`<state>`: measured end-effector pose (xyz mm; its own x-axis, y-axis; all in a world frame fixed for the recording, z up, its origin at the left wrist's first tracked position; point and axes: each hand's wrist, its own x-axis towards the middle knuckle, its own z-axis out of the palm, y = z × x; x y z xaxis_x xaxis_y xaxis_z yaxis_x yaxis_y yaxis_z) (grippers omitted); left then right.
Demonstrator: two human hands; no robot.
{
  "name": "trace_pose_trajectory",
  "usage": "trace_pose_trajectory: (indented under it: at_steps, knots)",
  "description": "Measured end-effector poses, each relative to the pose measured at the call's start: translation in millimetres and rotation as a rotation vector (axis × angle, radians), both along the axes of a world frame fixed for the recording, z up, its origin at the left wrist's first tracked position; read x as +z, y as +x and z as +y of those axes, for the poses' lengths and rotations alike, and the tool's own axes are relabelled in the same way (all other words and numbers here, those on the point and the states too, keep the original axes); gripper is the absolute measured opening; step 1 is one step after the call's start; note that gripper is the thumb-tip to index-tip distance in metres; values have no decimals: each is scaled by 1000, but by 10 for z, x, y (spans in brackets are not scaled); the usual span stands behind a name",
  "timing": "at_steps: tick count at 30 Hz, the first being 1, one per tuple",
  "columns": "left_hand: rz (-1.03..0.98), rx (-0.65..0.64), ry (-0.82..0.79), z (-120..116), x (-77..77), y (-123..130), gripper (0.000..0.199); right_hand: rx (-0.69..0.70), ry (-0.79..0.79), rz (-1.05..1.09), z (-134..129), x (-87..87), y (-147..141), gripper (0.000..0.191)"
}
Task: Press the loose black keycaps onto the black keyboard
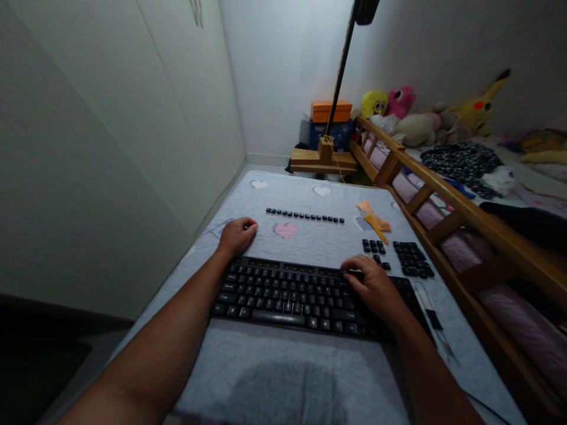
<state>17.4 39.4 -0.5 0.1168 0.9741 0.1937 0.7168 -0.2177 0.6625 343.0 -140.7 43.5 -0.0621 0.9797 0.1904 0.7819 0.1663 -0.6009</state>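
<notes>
A black keyboard [279, 292] lies across the cloth-covered table. At its upper right, my right hand [370, 283] rests over the top row, thumb and fingertips drawn together in a pinch. Whatever is between those fingertips is too small to make out. My left hand [238, 236] lies curled on the cloth just past the keyboard's upper left corner; the inside of its fingers is hidden. Farther back, a line of small black keycaps [305, 216] runs across the cloth. More loose keycaps [413, 258] are grouped to the right of my right hand.
A yellow-handled brush [375, 226] lies on an orange cloth [385, 225]. Right of the keyboard is a thin wire tool [434, 319]. A wooden bed rail [425, 177] borders the table's right side; a white cabinet [133, 118] stands left. A lamp stand [325, 150] is behind.
</notes>
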Motion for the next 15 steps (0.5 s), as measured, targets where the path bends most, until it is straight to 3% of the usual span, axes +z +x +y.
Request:
trace_pose_trajectory:
  at_steps: [15]
  knots:
    - [-7, -6, 11, 27, -47, -9, 31, 17, -43, -35, 15, -46, -4, 13]
